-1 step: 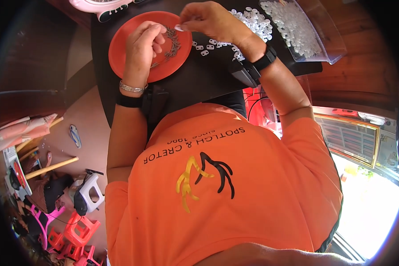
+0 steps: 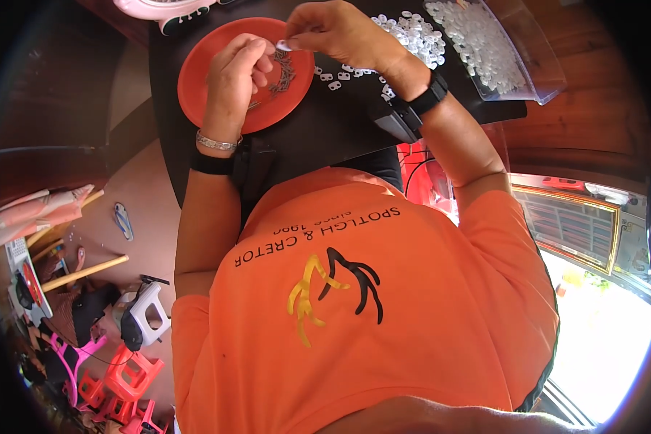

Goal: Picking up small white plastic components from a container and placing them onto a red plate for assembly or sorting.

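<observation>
Between the thumb and fingers of my right hand [image 2: 351, 35] is a small white plastic clip [image 2: 283, 45]. My left hand [image 2: 233, 71] is closed, its fingers curled and thumb pressed in; whatever it may hold is hidden. The clip is right by the left fingertips, and I cannot tell whether it touches them. Both hands are above a round orange plate [image 2: 189, 90], my left hand covering part of it. Small grey screws or nails [image 2: 283, 78] lie heaped in the plate, too small to tell which.
Right of the plate, a pile of white clips [image 2: 421, 42] spreads over the dark table [image 2: 325, 126], several strewn loose near the plate. A clear plastic bin [image 2: 539, 79] with many whitish pieces stands at the far right. A pink-and-white object [image 2: 163, 11] sits at the far left.
My right hand has shifted slightly left, bringing the white clip closer to the left fingertips. The left hand stays almost in place.
</observation>
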The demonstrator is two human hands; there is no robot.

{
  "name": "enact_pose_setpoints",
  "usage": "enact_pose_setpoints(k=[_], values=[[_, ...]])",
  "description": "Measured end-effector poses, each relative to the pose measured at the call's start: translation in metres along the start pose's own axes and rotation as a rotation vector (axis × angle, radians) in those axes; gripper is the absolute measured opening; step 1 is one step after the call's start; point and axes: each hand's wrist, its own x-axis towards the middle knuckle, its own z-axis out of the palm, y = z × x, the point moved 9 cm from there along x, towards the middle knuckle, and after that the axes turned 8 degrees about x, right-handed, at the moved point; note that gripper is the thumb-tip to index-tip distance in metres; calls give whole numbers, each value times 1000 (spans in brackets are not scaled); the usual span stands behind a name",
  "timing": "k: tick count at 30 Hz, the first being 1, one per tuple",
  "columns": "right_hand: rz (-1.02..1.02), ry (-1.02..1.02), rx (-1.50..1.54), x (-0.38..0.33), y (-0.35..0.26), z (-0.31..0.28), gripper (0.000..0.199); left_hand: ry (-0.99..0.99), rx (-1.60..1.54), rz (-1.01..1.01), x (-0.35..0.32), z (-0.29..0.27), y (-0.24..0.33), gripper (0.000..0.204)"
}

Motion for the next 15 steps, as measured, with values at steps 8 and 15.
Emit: enact_pose_setpoints(k=[8, 15], values=[[-213, 87, -184, 18, -36, 18, 11, 49, -19, 61, 0, -10, 10, 20], [-26, -43, 139, 25, -40, 21, 15, 10, -143, 116, -2, -13, 16, 19]])
